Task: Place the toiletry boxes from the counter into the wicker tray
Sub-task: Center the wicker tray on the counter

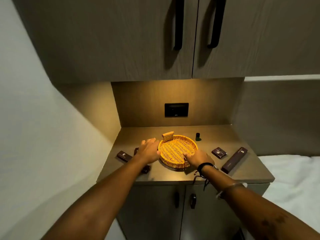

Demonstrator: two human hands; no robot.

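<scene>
A round wicker tray (174, 146) with a small handle sits empty at the middle of the counter (181, 175). My left hand (149, 148) rests against its left rim, thumb on the edge. My right hand (197, 157) grips its near right rim. Dark brown toiletry boxes lie around it: a small box (123, 155) at far left, a long box (145, 168) mostly hidden under my left forearm, a small square box (219, 152) to the right, and a long box (234, 160) at far right.
A small dark bottle (198, 136) stands behind the tray to the right. A black socket panel (176, 110) is on the back wall. Upper cabinets overhang the counter. A white bed (294, 179) lies to the right, a wall to the left.
</scene>
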